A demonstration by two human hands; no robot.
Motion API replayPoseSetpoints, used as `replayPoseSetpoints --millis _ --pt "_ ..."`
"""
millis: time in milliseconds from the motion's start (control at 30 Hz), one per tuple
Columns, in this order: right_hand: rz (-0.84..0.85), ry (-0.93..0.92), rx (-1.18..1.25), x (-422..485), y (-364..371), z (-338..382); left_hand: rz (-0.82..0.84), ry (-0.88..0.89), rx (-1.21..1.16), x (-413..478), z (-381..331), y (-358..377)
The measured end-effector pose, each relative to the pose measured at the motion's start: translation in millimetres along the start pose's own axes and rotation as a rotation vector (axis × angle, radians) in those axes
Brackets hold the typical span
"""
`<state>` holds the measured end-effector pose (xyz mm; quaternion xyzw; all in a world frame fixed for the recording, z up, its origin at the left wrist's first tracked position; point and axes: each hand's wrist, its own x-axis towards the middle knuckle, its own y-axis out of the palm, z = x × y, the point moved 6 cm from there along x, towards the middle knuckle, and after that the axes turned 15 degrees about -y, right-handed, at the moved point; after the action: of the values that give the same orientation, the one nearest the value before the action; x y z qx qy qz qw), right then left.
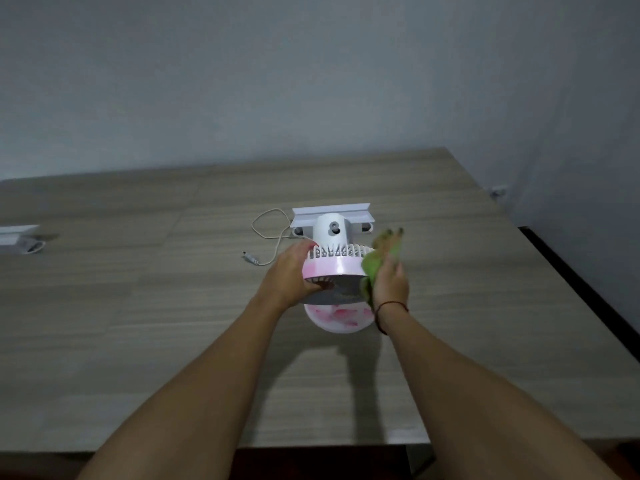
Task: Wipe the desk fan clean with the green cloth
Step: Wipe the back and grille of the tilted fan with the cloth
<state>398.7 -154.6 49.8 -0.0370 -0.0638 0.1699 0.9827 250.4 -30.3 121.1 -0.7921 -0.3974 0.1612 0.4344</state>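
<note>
A small white and pink desk fan (332,265) is tipped toward me on the wooden desk (138,306), its white clamp base (332,214) behind it. My left hand (294,275) grips the fan's left rim, thumb over the front grille. My right hand (389,268) presses the green cloth (372,268) against the fan's right side, fingers stretched over the cloth. Part of the cloth is hidden under my palm.
The fan's thin white cable (266,237) loops on the desk to the left, its plug end lying loose. A white object (19,239) sits at the desk's far left edge. A grey wall rises behind; the desk's right edge drops to a dark floor.
</note>
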Motion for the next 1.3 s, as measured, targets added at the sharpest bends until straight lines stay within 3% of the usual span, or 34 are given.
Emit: replayPoseSetpoints --millis 67,133,200,333,400,500,600,667,733,800,867,967,1033,1100,1200,1300 --pt "0.006 0.173 0.03 4 0 -15 -0.01 -0.015 -0.017 2 2 1" --pt "0.002 0.154 -0.014 6 4 -8 -0.015 -0.017 -0.018 5 2 1" --pt "-0.001 -0.028 -0.107 3 11 15 -0.011 -0.002 0.011 8 0 0" --pt "0.117 -0.619 -0.41 -24 37 65 -0.009 0.017 -0.011 9 0 -1" --pt "0.146 -0.673 -0.405 -27 38 64 -0.02 0.027 -0.028 4 0 -1" --pt "0.036 -0.521 -0.218 -9 22 47 -0.023 0.011 -0.009 3 -2 3" --pt "-0.034 -0.138 0.034 14 10 15 -0.017 -0.017 -0.021 9 0 4" --pt "0.008 0.181 0.186 18 8 -10 0.0 -0.039 -0.041 14 7 3" --pt "0.059 0.362 0.233 13 9 -23 0.018 -0.042 -0.038 17 11 2" --pt "0.021 0.343 0.207 10 14 -21 0.018 -0.025 -0.027 19 10 1" --pt "-0.05 0.113 0.039 7 19 3 0.004 -0.015 -0.03 18 8 0" --pt "0.002 -0.311 -0.215 -2 34 46 0.005 -0.032 -0.031 16 8 -1" --pt "0.033 -0.385 -0.206 1 36 47 0.023 -0.042 -0.039 15 9 -1" --pt "0.02 -0.272 -0.081 11 28 30 0.043 -0.037 -0.047 17 8 1" --pt "-0.015 0.194 0.246 19 14 -11 0.046 -0.011 -0.05 21 7 -1" --pt "0.222 0.426 0.361 20 24 -48 0.061 -0.007 -0.041 28 15 -2"
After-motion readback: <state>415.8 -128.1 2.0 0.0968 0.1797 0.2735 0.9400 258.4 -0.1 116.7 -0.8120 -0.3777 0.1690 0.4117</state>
